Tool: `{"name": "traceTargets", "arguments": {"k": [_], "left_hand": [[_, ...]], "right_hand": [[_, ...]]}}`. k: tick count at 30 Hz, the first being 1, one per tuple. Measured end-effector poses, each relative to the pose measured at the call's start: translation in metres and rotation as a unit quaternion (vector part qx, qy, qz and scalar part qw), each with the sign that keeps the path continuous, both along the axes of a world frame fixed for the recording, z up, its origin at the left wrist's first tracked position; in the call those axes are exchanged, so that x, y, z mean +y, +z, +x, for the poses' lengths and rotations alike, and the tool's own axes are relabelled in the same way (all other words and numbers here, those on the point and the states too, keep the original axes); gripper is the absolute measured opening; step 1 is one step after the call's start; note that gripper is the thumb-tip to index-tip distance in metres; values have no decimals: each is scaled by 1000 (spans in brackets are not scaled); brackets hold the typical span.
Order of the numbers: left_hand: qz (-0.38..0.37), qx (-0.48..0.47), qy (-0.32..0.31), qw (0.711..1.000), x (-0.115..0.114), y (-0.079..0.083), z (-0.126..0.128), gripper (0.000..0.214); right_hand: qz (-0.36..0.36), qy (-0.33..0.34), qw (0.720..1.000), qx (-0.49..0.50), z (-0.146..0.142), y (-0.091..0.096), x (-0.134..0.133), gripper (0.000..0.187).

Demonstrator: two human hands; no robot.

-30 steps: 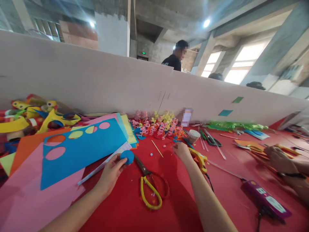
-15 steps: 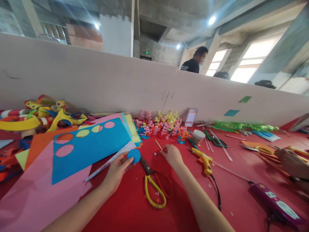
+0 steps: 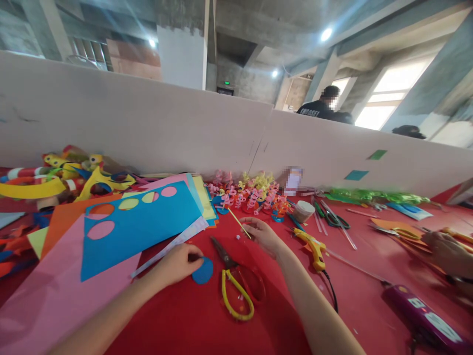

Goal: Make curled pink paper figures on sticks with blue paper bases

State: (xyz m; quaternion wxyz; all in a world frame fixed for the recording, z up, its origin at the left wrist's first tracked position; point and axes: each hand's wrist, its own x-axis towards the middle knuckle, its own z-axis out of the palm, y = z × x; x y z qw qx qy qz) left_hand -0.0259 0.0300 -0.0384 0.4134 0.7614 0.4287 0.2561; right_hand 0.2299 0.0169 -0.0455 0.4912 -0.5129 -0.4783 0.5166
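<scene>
My left hand [image 3: 180,264] is closed, thumb and forefinger at the upper left edge of a round blue paper disc [image 3: 203,271] low over the red table. Whether the disc rests on the tabletop I cannot tell. A thin yellow stick [image 3: 236,219] slants up and left from the fingers of my right hand [image 3: 260,235], which pinch its lower end. Between both hands lie scissors [image 3: 229,265] with yellow and red handles, blades pointing away. Left of my left hand is a blue sheet [image 3: 148,231] with several round holes, partly over a white patterned strip [image 3: 170,246].
Pink and yellow paper curls [image 3: 254,195] on small bases stand by the white partition [image 3: 148,123]. Right of me lie a yellow glue gun [image 3: 313,249], its cord, and a purple device [image 3: 421,313]. Another person's hand [image 3: 445,249] is at the far right, near orange paper.
My left hand has lowered the blue disc toward the table and turned over it. The yellow stick in my right hand has been raised slightly and shifted left, showing more of its length.
</scene>
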Motion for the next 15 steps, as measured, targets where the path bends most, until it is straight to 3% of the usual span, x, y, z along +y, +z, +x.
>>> {"name": "traceTargets", "arguments": {"k": [2,4,6,8,11,15], "left_hand": [[61,6,10,998,1,7,-3,7],[141,-23,60,988,-1,15,-2,7],[212,-49,85,972,-6,24,1,27],[239,-49,36,969,-14,31,7,38],[183,-85,-31,979,-24,35,15,26],[27,-147,15,989,-25,31,18,4]], "right_hand": [[-23,44,995,89,-1,6,-6,41],[-47,99,988,110,-3,13,-12,39],[-65,159,980,104,-7,20,-17,37],[-71,210,971,90,-13,27,-21,37],[-67,267,958,74,-21,35,-23,38],[-74,266,960,-37,-22,42,-27,37]]}}
